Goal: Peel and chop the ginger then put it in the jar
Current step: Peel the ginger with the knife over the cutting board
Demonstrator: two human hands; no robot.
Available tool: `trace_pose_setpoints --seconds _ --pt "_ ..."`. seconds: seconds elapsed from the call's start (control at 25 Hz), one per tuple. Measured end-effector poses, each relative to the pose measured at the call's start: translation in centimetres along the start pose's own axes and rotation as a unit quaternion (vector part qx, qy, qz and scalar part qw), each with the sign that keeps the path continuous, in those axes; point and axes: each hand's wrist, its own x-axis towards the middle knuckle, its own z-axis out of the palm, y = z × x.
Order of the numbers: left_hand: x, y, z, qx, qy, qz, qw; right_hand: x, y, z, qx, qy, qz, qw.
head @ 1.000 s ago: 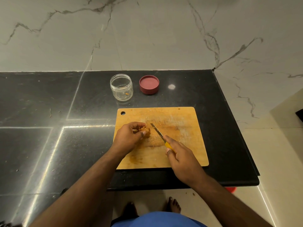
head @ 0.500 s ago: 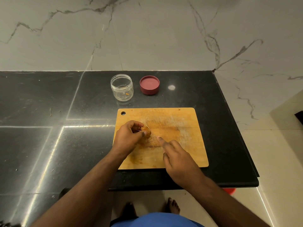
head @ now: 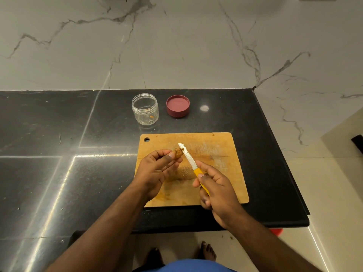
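Black stone counter (head: 59,173), marble wall behind. Wooden cutting board (head: 216,154) at front edge. Left hand (head: 157,169) pinches ginger (head: 178,153) above board; right hand (head: 218,191) grips yellow-handled knife (head: 191,163), blade against ginger. Open glass jar (head: 145,108) and maroon lid (head: 178,106) behind board, unobstructed.

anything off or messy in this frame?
Nothing major. The cutting board is stained and carries a patch of scrapings. The open jar has an orange fleck inside; its lid lies beside it.
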Motion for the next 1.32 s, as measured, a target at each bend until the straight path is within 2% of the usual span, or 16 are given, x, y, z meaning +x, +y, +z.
trace_pose_setpoints --seconds 0.52,1.32 --pt "0.1 0.3 0.5 0.000 0.001 -0.001 1.000 -0.1 -0.6 -0.2 -0.040 -0.033 -0.023 0.998" --pt "0.2 1.2 0.7 0.042 0.031 -0.017 0.998 0.3 -0.8 -0.2 -0.009 -0.098 0.034 0.995"
